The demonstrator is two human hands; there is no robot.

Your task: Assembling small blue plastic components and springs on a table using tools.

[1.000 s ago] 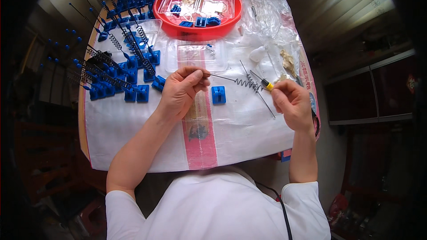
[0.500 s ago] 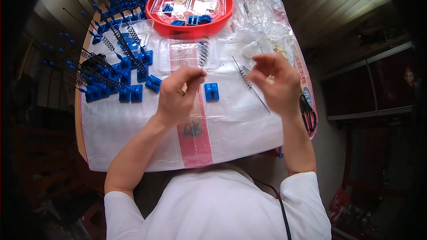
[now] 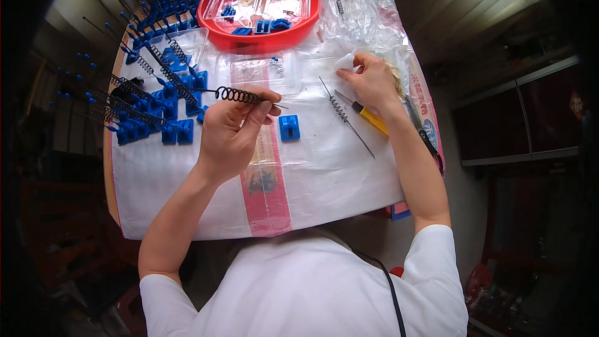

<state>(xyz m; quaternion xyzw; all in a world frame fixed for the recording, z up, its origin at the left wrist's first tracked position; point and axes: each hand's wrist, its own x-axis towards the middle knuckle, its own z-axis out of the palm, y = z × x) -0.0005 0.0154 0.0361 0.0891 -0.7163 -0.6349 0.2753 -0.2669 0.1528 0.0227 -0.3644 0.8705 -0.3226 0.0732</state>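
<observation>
My left hand (image 3: 229, 134) pinches a black coil spring (image 3: 236, 93) with straight wire ends, held nearly level above the table. To the right of those fingers lies a single blue plastic base (image 3: 289, 128) with a slot. Farther right, my right hand (image 3: 371, 84) has its thumb and forefinger closed on a crumpled, whitish small plastic bag (image 3: 345, 62); anything inside the pinch is hidden. Below that hand another black spring (image 3: 339, 111) with long wire ends rests on the cover. A yellow-handled screwdriver (image 3: 372, 120) lies partly beside my right forearm.
Many blue bases with upright springs (image 3: 168, 103) crowd the left side. A red basin (image 3: 259, 40) at the back holds a clear divided tray with blue parts. In front of it sits a clear tray (image 3: 287, 81) with small pieces. Black scissors (image 3: 430, 141) lie by the right edge.
My left hand has turned the spring from upright to nearly level and shifted slightly left. My right hand has moved up and away to the small plastic bag, uncovering the yellow-handled screwdriver.
</observation>
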